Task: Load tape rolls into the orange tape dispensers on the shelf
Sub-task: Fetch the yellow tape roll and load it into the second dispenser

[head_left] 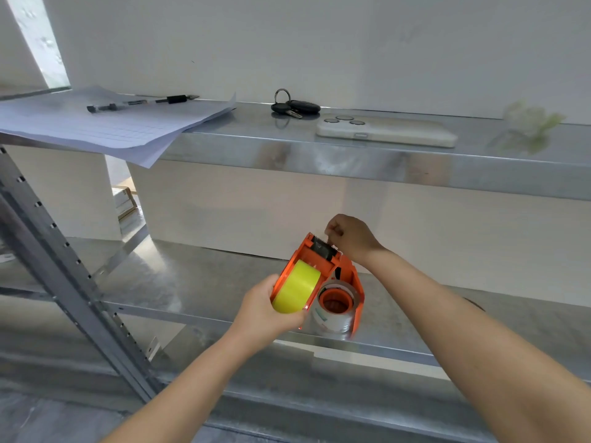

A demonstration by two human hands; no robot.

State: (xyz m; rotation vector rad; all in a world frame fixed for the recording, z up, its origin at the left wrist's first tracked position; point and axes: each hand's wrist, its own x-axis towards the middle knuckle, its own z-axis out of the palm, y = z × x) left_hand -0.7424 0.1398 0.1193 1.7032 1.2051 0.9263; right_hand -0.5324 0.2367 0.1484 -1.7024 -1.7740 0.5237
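My left hand (268, 310) gripped the orange plastic tape dispenser (311, 262) from below, fingers curled around its round end, where the wide yellow tape roll (298, 287) sat in the frame. I held that dispenser tilted, toothed cutting end up and away from me, above the front part of the lower galvanised metal shelf (198, 282). My right hand (350, 238) was at the cutter end, fingers pressed together in a pinch; what they pinched was too small to tell.

Just right of the held dispenser, touching it in my view, a second orange tape dispenser (356, 290) stood near the lower shelf's front edge, with a clear tape roll (334, 318) around its orange hub.

On the upper metal shelf (319, 155), well above the held dispenser, lay a white cased phone (387, 131) face down, a bunch of black car keys on a ring (294, 106) left of it, and further left some ruled paper sheets (105, 123) overhanging the edge with a black pen (140, 103) on top.
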